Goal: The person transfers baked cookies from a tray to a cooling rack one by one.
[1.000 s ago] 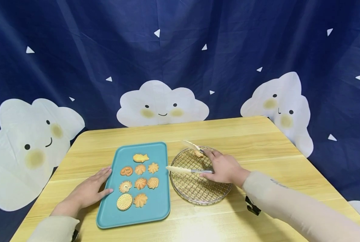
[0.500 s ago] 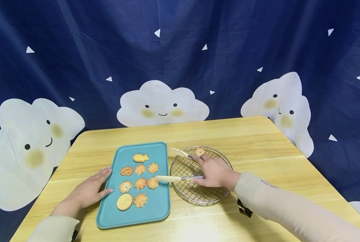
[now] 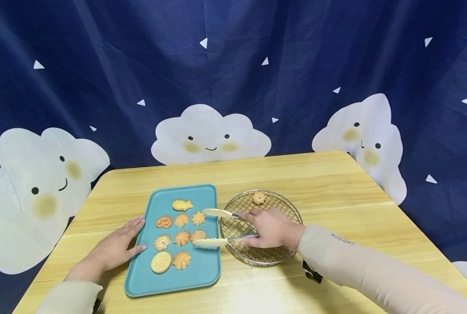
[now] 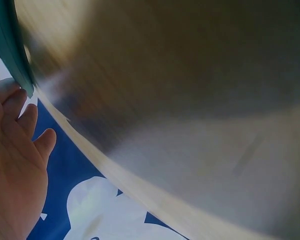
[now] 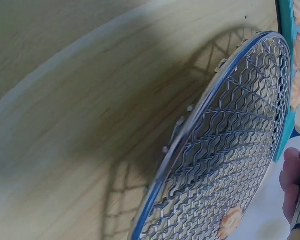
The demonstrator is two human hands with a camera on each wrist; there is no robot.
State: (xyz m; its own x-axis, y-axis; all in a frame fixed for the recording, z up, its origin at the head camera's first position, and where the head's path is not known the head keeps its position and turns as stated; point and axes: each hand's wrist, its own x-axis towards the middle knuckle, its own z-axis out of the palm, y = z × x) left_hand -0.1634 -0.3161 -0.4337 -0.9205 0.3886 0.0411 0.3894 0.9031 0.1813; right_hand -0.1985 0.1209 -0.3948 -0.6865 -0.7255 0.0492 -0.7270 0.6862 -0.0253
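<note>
My right hand [image 3: 270, 229] grips a pair of tongs [image 3: 213, 242] with pale tips. The tips are spread apart over the right edge of a teal tray [image 3: 170, 283], the nearer one overlapping a swirl cookie [image 3: 198, 236]; nothing is between them. Several other cookies lie on the tray, among them a fish-shaped one [image 3: 182, 205], a pretzel-shaped one [image 3: 164, 222] and an oval dotted biscuit [image 3: 161, 262]. My left hand [image 3: 113, 248] rests against the tray's left rim, fingers extended; its fingers touch the tray edge in the left wrist view.
Beneath my right hand stands a round wire rack [image 3: 286, 211], with one ring-like cookie [image 3: 258, 197] at its far side. The rack's mesh [image 5: 230, 135] and metal rim fill much of the right wrist view. A wooden table [image 3: 335, 187] carries everything, with a blue cloud-patterned curtain [image 3: 296, 65] behind.
My right hand has moved left with the tongs, their tips passing from the rack to over the tray. The cookie on the rack has come into full view. My left hand stays put.
</note>
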